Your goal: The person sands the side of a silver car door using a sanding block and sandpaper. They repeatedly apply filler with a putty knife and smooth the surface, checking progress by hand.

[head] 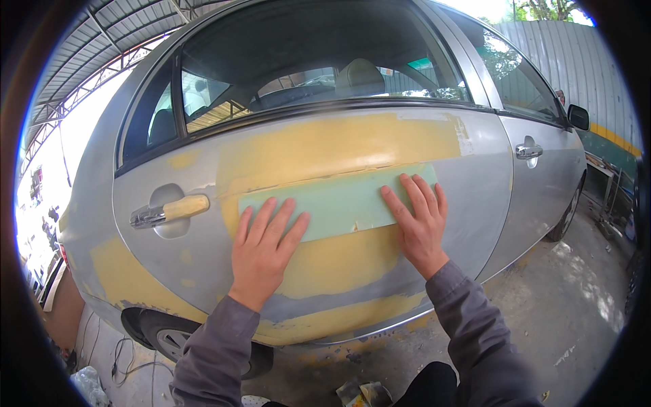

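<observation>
A pale green flexible strip (346, 203) lies lengthwise against a silver car's rear door (457, 198). It could be sheet plastic or film; the picture does not settle it. A small torn or chipped spot shows on its lower edge. My left hand (267, 244) rests flat with spread fingers on the strip's left end. On the right end lie the fingertips of my right hand (419, 221), also spread. Yellow body filler (330, 142) covers the door above and below the strip, and a thin ridge line runs along the strip's upper edge.
Left of the strip is a rear door handle (170, 211), partly coated yellow. The front door handle (529, 151) is chrome. Below are the rear wheel (170, 341), a black cable (122, 361) and scraps (363, 394) on the concrete floor. A corrugated metal fence (574, 76) stands at right.
</observation>
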A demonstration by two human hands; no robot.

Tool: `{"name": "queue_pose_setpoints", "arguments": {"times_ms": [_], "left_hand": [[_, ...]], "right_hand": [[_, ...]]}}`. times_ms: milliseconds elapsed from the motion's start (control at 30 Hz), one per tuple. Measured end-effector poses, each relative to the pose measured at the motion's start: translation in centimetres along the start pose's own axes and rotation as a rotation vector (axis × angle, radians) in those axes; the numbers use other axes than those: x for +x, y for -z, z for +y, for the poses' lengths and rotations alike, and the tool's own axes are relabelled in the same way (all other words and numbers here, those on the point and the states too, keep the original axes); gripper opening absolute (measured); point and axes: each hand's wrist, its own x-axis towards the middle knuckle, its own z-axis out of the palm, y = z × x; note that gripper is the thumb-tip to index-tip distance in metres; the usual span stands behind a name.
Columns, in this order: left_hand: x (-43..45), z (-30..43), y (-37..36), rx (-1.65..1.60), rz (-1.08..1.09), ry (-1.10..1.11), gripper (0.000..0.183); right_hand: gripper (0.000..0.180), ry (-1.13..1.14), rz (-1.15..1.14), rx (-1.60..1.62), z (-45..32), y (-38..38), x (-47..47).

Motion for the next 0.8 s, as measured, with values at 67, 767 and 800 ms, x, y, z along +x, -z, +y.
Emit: {"name": "queue_pose_setpoints", "arguments": {"times_ms": [67, 767, 800], "left_hand": [[0.0, 0.0, 0.0, 0.010, 0.009, -0.003, 0.048], [-0.3, -0.7, -1.1, 0.047, 0.062, -0.011, 0.048], [-0.3, -0.7, -1.1, 0.049, 0.060, -0.011, 0.048]], "right_hand": [[0.059, 0.000, -0.003, -0.006, -0.1, 0.0, 0.1], [0.056, -0.007, -0.001, -0.024, -0.3, -0.4, 0.3], [0.056, -0.008, -0.005, -0.022, -0.3, -0.4, 0.2]]}}
